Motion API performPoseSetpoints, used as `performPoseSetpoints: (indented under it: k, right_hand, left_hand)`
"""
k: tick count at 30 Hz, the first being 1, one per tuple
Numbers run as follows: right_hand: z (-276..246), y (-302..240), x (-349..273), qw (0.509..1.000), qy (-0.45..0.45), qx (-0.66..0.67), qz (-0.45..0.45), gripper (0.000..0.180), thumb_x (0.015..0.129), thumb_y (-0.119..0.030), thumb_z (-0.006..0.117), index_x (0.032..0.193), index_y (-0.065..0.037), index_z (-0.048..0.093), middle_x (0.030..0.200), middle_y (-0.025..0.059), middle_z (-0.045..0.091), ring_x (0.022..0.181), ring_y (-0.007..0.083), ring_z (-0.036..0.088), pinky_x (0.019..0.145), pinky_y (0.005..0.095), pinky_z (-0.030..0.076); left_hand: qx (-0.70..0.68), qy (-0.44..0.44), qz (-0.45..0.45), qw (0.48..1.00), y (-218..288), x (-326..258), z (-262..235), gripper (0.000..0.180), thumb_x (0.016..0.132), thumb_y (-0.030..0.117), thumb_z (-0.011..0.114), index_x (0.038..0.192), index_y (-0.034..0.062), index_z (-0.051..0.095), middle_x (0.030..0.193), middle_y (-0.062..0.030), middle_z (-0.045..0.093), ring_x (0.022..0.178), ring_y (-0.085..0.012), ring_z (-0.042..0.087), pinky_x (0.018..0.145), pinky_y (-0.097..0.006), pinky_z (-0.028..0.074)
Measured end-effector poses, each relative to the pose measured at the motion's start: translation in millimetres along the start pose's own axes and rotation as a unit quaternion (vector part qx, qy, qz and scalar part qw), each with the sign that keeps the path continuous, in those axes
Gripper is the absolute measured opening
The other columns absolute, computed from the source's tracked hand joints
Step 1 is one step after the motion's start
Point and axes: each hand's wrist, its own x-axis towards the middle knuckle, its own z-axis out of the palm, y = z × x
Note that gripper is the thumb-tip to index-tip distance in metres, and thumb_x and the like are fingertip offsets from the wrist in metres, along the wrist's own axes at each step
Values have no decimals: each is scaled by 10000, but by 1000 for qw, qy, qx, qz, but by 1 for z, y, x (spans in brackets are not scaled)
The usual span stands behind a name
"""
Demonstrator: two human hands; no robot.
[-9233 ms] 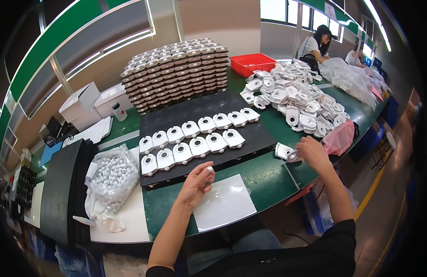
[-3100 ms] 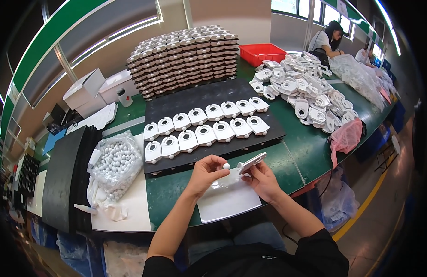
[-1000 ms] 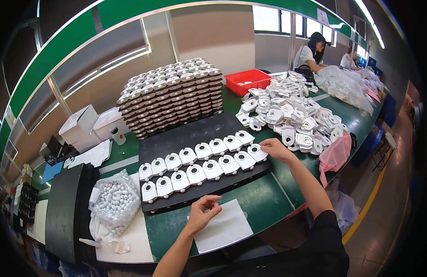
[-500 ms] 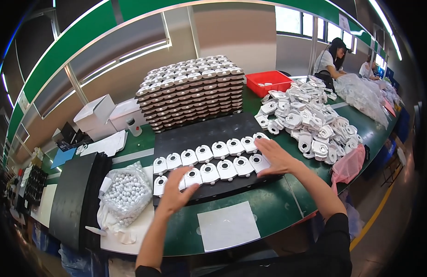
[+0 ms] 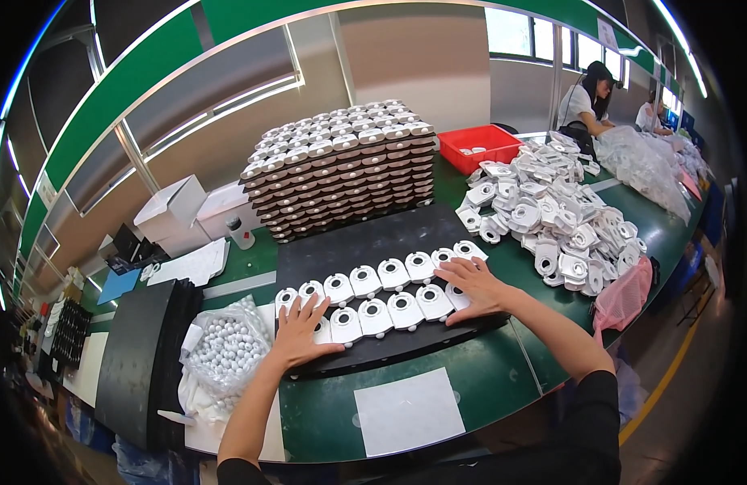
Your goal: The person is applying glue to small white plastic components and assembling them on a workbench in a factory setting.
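A long green desk (image 5: 502,380) runs through a workshop, and on it a black tray (image 5: 365,250) lies in front of the person, its near half carrying two rows of white moulded parts (image 5: 389,295) with round holes. Behind the tray stands a tall stack of loaded trays (image 5: 341,166), topped with more of the same white pieces, and to the right a loose heap of white parts (image 5: 551,214) spreads across the desk beside a red bin (image 5: 478,148). A pile of empty black trays (image 5: 143,364) sits at the left edge, with a clear bag of small white balls (image 5: 228,347) just beside it and a white sheet (image 5: 407,411) lying flat on the near desk. The left hand (image 5: 302,330) rests palm down on the near left end of the tray, its grip spread wide and flat over the white parts there, pinching nothing. The right hand (image 5: 474,287) lies the same way at the right end of the rows, fingers splayed and pressing on the parts and tray edge. A pink bag (image 5: 624,295) hangs off the desk at right, and farther back another person in a white top (image 5: 583,101) bends over the far end.
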Motion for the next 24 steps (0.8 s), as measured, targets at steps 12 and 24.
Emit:
performPoseSetpoints:
  k: [12, 24]
  right_hand:
    - [14, 40, 50, 999, 33, 7, 18, 903, 644, -665, 575, 1323, -126, 323, 1337, 145, 328, 1263, 311, 246, 1012, 473, 163]
    - [22, 75, 108, 998, 28, 21, 45, 914, 639, -698, 548, 1327, -139, 326, 1356, 143, 316, 1272, 315, 237, 1010, 511, 172]
  left_hand:
    - [-2, -24, -1, 1000, -32, 55, 7, 944, 645, 733, 486, 1384, 217, 207, 1424, -123, 190, 1311, -365, 120, 1035, -529, 71]
    - [-15, -21, 14, 1000, -76, 118, 9, 913, 658, 722, 490, 1376, 217, 237, 1433, -115, 183, 1315, -354, 129, 1045, -511, 73]
